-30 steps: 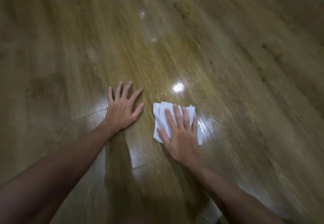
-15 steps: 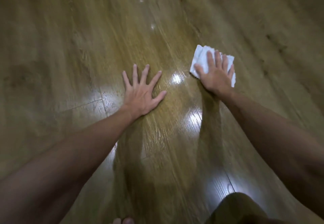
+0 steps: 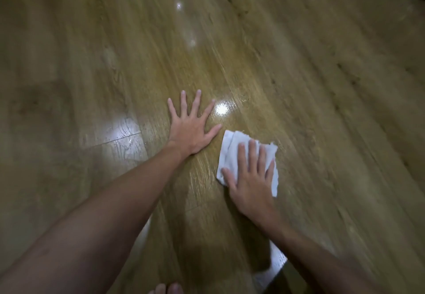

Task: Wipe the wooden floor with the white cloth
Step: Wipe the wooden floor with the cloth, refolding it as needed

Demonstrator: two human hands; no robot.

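Leftmost: wooden floor (image 3: 69,63), glossy planks with pale glare patches, edges blurred. Next, left hand (image 3: 190,130), flat on the boards, palm down, fingers splayed wide, holding nothing. Beside its thumb tip, bright light reflection (image 3: 221,109). Just right of the thumb, white cloth (image 3: 232,148), folded, frayed at its far edge, lying on the floor. Right hand (image 3: 250,178), flat atop the cloth, fingers extended and close together, pressing it down. Bottom edge: bare toes (image 3: 166,289).

One head-worn wide-angle camera looks steeply down and forward, close above the glossy brown wooden plank floor (image 3: 299,86), both bare forearms reaching in from below.
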